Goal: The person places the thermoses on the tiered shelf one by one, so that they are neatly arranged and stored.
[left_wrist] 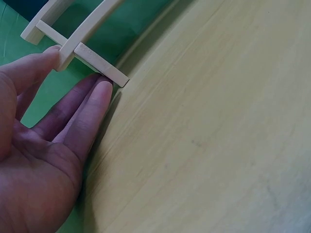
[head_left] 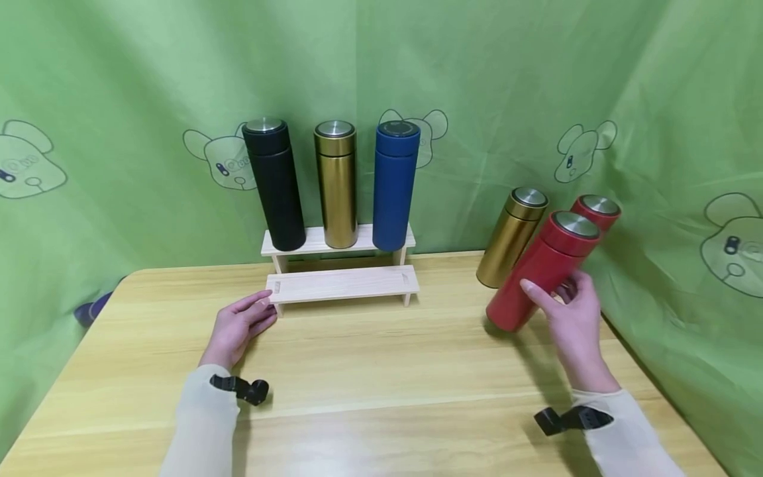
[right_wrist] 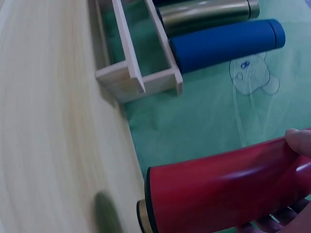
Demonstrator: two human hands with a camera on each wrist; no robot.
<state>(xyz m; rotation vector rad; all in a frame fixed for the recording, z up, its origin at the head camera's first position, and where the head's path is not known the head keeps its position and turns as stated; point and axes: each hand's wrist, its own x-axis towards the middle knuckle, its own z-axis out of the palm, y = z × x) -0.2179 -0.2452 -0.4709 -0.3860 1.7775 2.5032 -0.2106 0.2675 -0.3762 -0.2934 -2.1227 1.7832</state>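
My right hand (head_left: pixel 572 318) grips a red thermos flask (head_left: pixel 539 278) with a steel-topped lid, thumb across its near side. The flask leans to the right, its base raised over the table, with a shadow beneath in the right wrist view. Behind it stand a gold flask (head_left: pixel 509 242) and a second red flask (head_left: pixel 599 205), mostly hidden. My left hand (head_left: pixel 238 324) pinches the left end of a two-step wooden stand (head_left: pixel 342 285), thumb at the lower shelf's corner and fingertips (left_wrist: pixel 102 90) against its leg. Nothing stands on that lower shelf.
On the stand's upper shelf are a black flask (head_left: pixel 277 189), another gold flask (head_left: pixel 338 192) and a blue flask (head_left: pixel 395 192). A green curtain (head_left: pixel 447 59) hangs behind and to the right of the wooden table (head_left: pixel 381 371). Something purple (head_left: pixel 92 310) shows beyond the table's left edge.
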